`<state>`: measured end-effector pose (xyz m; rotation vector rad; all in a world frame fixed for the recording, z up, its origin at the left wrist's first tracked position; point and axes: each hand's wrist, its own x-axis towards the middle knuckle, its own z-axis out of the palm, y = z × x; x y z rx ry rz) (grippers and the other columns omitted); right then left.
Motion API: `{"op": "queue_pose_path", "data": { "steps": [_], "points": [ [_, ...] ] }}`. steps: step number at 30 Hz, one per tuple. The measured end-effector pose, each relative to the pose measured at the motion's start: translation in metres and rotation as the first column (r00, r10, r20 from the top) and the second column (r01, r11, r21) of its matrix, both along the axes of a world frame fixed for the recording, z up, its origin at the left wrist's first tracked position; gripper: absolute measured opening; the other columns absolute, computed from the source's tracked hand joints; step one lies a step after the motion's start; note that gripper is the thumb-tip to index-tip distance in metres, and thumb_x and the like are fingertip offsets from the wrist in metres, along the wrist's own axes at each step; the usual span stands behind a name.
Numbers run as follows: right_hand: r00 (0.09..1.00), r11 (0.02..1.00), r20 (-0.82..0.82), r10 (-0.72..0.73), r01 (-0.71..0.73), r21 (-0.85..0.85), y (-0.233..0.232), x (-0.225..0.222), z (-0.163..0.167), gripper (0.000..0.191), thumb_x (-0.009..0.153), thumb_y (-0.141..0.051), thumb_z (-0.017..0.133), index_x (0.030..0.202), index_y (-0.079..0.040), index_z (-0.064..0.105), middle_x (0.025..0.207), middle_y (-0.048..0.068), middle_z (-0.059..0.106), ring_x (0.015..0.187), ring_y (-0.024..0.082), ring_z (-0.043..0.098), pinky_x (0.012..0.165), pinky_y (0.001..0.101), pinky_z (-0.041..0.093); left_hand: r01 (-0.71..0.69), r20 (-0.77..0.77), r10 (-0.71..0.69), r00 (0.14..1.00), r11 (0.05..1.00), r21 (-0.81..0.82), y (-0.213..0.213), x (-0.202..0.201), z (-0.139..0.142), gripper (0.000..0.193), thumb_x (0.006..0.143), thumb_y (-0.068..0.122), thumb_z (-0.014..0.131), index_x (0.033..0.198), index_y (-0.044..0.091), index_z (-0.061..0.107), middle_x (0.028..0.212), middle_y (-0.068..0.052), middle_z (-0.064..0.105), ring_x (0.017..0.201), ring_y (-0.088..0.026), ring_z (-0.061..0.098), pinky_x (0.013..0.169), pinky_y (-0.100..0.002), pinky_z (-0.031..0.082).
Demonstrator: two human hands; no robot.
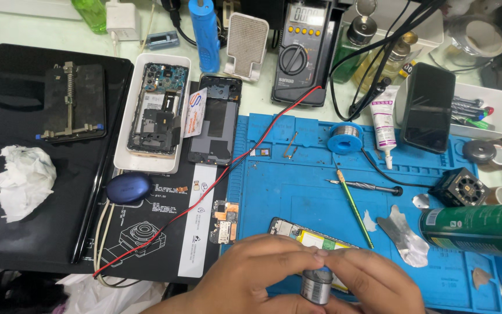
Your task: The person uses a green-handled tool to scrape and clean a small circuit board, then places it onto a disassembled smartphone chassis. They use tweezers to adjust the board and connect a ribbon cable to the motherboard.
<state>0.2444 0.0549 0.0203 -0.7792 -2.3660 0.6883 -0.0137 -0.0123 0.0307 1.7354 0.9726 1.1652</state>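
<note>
Both hands meet at the bottom centre over a blue work mat (pixel 297 186). My left hand (pixel 251 276) and my right hand (pixel 373 279) together grip a small metal cylinder with a blue top (pixel 316 286). Just behind the fingers lies an opened phone (pixel 312 235) with a yellow-labelled battery, partly hidden by the hands. A small circuit board (pixel 224 222) rests at the mat's left edge.
A green spray can (pixel 477 228) juts in at the right. On the mat lie a screwdriver (pixel 367 186), green tweezers (pixel 354 209), a metal pry tool (pixel 405 232) and a solder spool (pixel 344 136). A multimeter (pixel 303 52), a white tray with a phone frame (pixel 153 110) and crumpled tissue (pixel 23 180) sit behind and left.
</note>
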Motion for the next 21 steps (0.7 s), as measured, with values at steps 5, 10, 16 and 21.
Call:
{"op": "queue_pose_path", "data": {
  "steps": [5,10,16,21],
  "points": [
    [0.994,0.987,-0.013,0.109,-0.107,0.117,0.017,-0.018,0.027,0.056,0.071,-0.023,0.089,0.118,-0.003,0.067,0.110,0.012,0.072,0.099,0.025,0.075,0.083,0.0328,0.060,-0.145,-0.080,0.158,0.984,0.978,0.151,0.003,0.001,0.007,0.062,0.084,0.029,0.090,0.135,0.003,0.066,0.132,-0.018,0.070,0.128,-0.032,0.070,0.109,-0.040,0.054],
    [0.996,0.960,0.046,-0.071,0.055,0.274,0.069,-0.062,0.044,0.045,0.069,-0.008,0.082,0.110,-0.001,0.063,0.103,0.016,0.069,0.093,0.034,0.069,0.080,0.0396,0.056,-0.471,-0.052,0.469,0.882,0.881,-0.034,-0.012,-0.012,0.013,0.088,0.064,0.035,0.094,0.137,0.000,0.058,0.130,-0.018,0.066,0.108,-0.026,0.069,0.091,-0.035,0.056],
    [0.916,0.946,0.329,-0.231,0.131,0.298,0.149,-0.105,0.029,0.053,0.066,-0.020,0.091,0.105,-0.004,0.060,0.094,0.018,0.062,0.084,0.040,0.064,0.070,0.0496,0.053,-0.661,-0.233,0.638,0.734,0.750,-0.027,-0.040,-0.031,-0.004,0.063,0.065,0.026,0.096,0.120,0.006,0.075,0.108,-0.007,0.079,0.091,-0.017,0.068,0.083,-0.032,0.059],
    [0.817,0.867,0.477,-0.324,0.055,0.495,0.174,-0.125,0.024,0.052,0.070,-0.032,0.090,0.115,-0.015,0.069,0.096,0.017,0.065,0.081,0.039,0.068,0.066,0.0496,0.055,-0.742,-0.288,0.693,0.661,0.660,-0.115,-0.051,-0.045,-0.021,0.077,0.064,0.025,0.095,0.131,0.004,0.063,0.109,-0.008,0.078,0.083,-0.017,0.065,0.078,-0.032,0.056]
  ]
}}
